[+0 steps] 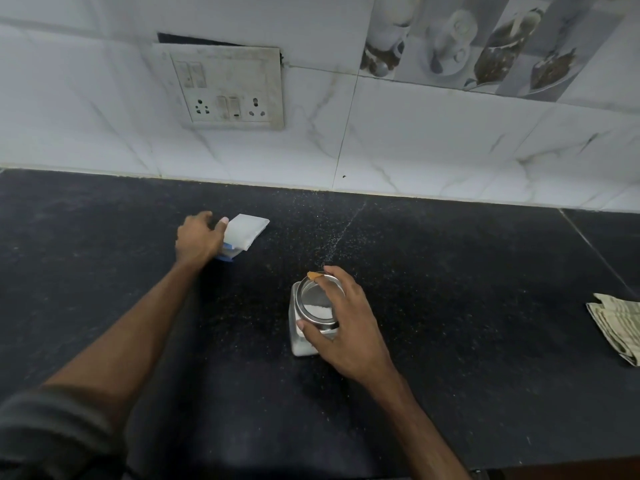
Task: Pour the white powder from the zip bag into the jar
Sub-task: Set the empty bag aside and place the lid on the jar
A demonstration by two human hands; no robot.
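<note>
Jar [304, 327]: clear, upright on the black worktop [450, 306]; a little white powder [317, 310] at its bottom; metal-rimmed mouth.
Right hand [341, 322]: grip wrapped over the jar's rim, thumb on the near side, fingers on the far side.
Zip bag [246, 230]: flat on the worktop, beyond and left of the jar, well apart from it; filled white.
Left hand [199, 239]: grip closed on the bag's left end.
Folded cloth [618, 327]: far right of the jar.
Socket panel [227, 86]: on the tiled wall beyond the jar.

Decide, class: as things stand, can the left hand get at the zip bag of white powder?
Probably yes: the left hand already rests on the near end of the zip bag on the counter, with nothing between them.
</note>
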